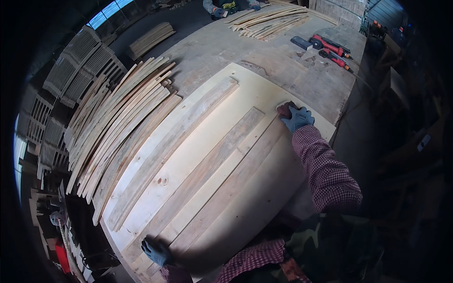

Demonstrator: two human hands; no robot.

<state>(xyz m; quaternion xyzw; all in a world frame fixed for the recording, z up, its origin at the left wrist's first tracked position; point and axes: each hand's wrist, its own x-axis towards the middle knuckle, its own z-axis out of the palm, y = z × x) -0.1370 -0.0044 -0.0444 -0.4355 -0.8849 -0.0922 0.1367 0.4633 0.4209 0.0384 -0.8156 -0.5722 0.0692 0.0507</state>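
A pale wooden panel (278,94) lies on the workbench before me, with several long wooden slats on it. My right hand (298,119), in a blue-grey glove, is closed on a dark red pad (284,109) that looks like folded sandpaper. It rests on the panel at the far end of the middle slats. At their near left end, my left hand (156,251), gloved alike, has its fingers bent over the end of a wooden slat (188,214). Shadow partly hides those fingertips. A separate slat (174,146) lies farther left on the panel.
A pile of loose slats (122,122) lies along the left side. More slats (269,21) sit at the far end, near another person's gloved hand (219,12). Two red power tools (332,47) and a dark box (301,43) stand at the far right. Slatted stacks (78,63) rise at left.
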